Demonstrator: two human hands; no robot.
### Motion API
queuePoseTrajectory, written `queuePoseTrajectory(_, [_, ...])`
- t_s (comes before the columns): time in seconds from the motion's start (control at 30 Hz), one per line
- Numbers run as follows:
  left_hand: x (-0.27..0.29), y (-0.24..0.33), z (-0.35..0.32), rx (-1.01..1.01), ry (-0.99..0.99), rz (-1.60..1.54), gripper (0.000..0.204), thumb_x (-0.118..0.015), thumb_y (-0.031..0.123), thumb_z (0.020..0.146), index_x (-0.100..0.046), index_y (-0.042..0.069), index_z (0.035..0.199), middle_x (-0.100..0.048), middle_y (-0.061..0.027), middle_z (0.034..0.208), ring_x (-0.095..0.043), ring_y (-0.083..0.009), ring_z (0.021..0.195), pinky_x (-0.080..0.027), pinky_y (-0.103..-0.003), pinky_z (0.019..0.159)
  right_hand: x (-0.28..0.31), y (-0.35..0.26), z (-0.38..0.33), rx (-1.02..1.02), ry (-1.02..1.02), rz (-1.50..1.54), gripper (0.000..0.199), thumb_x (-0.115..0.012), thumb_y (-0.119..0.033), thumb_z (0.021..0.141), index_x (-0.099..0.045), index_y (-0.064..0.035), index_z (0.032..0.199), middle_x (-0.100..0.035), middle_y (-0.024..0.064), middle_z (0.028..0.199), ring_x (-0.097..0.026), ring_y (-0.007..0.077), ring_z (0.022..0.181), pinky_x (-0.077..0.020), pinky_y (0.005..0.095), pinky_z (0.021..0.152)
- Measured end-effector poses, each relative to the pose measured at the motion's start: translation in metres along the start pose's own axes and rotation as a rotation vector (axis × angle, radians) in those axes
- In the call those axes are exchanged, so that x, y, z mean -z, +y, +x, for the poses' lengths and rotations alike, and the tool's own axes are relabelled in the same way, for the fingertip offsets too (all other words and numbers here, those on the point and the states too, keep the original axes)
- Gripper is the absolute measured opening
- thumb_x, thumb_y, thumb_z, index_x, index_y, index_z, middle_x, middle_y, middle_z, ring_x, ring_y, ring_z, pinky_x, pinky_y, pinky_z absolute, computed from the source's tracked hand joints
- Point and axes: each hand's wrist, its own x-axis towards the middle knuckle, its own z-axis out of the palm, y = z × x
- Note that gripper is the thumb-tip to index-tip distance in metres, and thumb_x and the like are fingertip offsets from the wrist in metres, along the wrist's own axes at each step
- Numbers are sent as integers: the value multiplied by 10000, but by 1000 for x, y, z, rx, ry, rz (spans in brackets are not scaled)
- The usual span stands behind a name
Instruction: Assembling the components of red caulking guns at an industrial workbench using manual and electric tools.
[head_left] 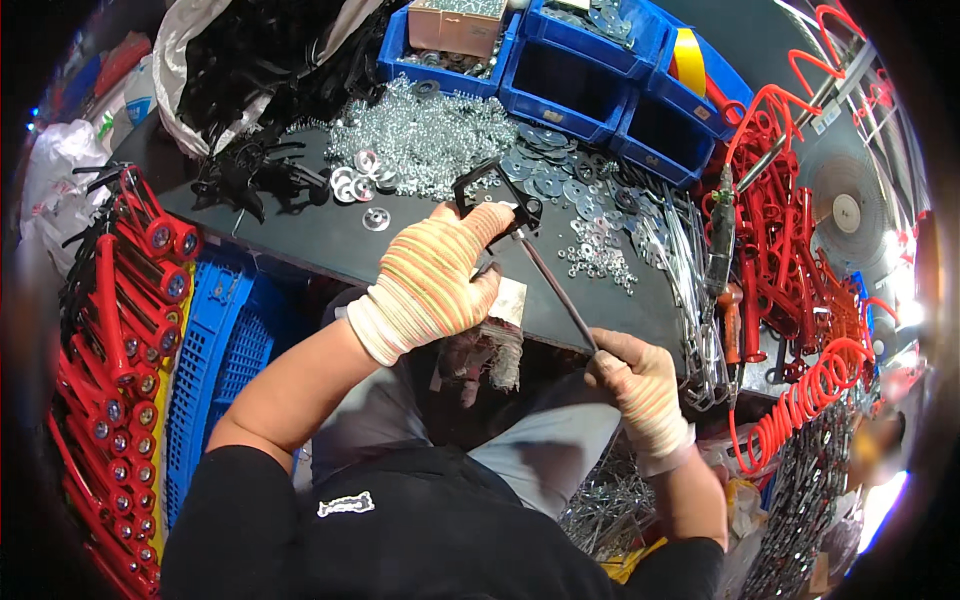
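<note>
Here's your black bracket [530, 212] over the table [330, 235], gripped in your left hand [430, 265]; your right hand [640, 385] clasps the slanting metal rod [558, 290]. Pull off-line and the rod could slip; loosen your left hold, and the bracket could drop among springs [430, 130].

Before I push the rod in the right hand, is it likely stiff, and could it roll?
The rod is probably stiff: it looks straight between the black part and the right hand. It might roll if laid down, since it seems slim and round.
</note>
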Motion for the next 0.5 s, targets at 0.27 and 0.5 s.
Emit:
queuePoseTrajectory(0.27, [21,-2,-27,442,223,-1087,678,-741,316,741,-440,7,1264,-606,-160,966,-610,-190,727,-518,-306,617,-22,0,16,145,-169,-47,221,-609,-115,898,-669,13,1067,-649,20,806,-567,75,719,-470,229,660])
queuePoseTrajectory(0.5, [55,16,-51,819,-605,-1451,550,-588,4,651,-498,26,1193,-564,-60,826,-522,-110,606,-412,-252,471,-60,-11,195,697,-31,-727,238,-631,-103,808,-656,-71,1042,-666,175,951,-653,320,865,-511,364,785])
